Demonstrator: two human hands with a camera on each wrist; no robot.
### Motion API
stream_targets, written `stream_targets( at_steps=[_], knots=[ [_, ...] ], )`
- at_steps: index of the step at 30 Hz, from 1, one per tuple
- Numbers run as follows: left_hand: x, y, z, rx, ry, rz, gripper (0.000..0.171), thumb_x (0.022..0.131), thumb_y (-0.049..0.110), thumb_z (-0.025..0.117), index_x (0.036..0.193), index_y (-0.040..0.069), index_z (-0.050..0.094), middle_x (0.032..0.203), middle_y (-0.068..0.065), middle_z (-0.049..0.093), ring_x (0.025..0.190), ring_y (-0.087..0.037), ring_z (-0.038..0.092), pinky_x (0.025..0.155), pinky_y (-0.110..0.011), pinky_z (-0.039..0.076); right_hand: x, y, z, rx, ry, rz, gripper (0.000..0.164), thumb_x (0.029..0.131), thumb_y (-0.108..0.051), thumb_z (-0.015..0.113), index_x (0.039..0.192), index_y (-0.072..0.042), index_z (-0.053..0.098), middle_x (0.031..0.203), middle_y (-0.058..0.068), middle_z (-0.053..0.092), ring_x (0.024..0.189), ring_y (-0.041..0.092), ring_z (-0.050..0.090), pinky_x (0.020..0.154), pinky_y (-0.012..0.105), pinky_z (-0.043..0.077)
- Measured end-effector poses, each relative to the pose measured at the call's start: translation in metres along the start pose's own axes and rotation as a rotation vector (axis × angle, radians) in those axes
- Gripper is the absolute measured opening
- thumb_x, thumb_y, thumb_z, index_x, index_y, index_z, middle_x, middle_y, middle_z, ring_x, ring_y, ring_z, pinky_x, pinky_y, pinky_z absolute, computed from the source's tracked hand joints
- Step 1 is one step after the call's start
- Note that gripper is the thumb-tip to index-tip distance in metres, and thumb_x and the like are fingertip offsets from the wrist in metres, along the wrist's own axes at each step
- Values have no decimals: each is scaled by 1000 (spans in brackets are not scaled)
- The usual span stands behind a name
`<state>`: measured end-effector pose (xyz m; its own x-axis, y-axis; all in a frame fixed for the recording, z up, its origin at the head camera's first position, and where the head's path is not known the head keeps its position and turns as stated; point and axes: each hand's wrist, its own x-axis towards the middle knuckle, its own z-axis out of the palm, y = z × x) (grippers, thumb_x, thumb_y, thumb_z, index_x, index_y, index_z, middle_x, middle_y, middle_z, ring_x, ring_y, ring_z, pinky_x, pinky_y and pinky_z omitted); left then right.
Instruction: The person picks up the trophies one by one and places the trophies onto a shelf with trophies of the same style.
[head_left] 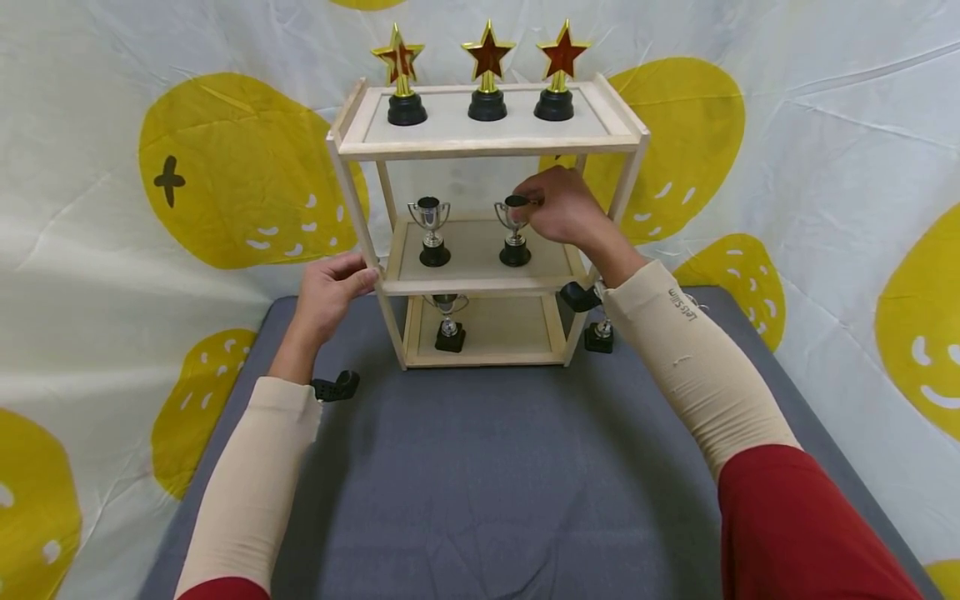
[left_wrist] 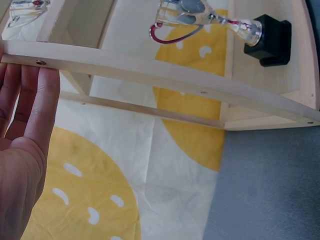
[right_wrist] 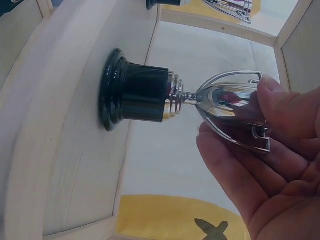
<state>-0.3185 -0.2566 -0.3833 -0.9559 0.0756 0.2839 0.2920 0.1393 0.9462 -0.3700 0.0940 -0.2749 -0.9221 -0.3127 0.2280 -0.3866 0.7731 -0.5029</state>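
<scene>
My right hand (head_left: 564, 208) pinches a silver trophy cup (head_left: 514, 237) by its bowl between thumb and fingers. The cup's round black base (right_wrist: 145, 93) stands upright on the middle board of a small wooden shelf (head_left: 480, 286). To its left on that board is another silver trophy cup (head_left: 432, 233). At the shelf's left front post, level with the middle board, my left hand (head_left: 330, 292) grips the wood. Its fingers (left_wrist: 40, 100) reach behind the post in the left wrist view.
Three gold star trophies (head_left: 487, 75) line the top board. A silver cup with a square black base (head_left: 450, 336) stands on the bottom board. Another such cup (head_left: 599, 336) is outside the shelf's right side, partly hidden by my forearm. Grey cloth (head_left: 480, 467) covers the table.
</scene>
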Motion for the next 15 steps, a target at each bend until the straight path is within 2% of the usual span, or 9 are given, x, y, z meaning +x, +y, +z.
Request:
stream_targets(
  at_steps=[5, 12, 15],
  knots=[
    [-1, 0, 0, -5, 0, 0, 37, 99, 7, 70, 128, -15, 65, 98, 16, 71, 92, -1, 70, 84, -15, 61, 0, 1, 0, 11, -9, -1, 31, 100, -18, 68, 127, -2, 73, 122, 17, 75, 111, 31, 70, 95, 47, 58],
    [-1, 0, 0, -16, -5, 4, 36, 99, 5, 69, 129, -17, 64, 97, 16, 71, 91, 0, 70, 84, -15, 61, 0, 3, 2, 36, -21, -3, 35, 95, -20, 73, 125, -2, 71, 120, 17, 75, 107, 31, 68, 92, 46, 56],
    [-1, 0, 0, -13, -8, 1, 37, 99, 5, 69, 129, -16, 64, 98, 16, 71, 92, 0, 70, 84, -15, 61, 1, 3, 1, 43, -30, 5, 43, 93, -20, 75, 131, -2, 68, 128, 17, 72, 116, 32, 67, 101, 47, 56]
  ],
)
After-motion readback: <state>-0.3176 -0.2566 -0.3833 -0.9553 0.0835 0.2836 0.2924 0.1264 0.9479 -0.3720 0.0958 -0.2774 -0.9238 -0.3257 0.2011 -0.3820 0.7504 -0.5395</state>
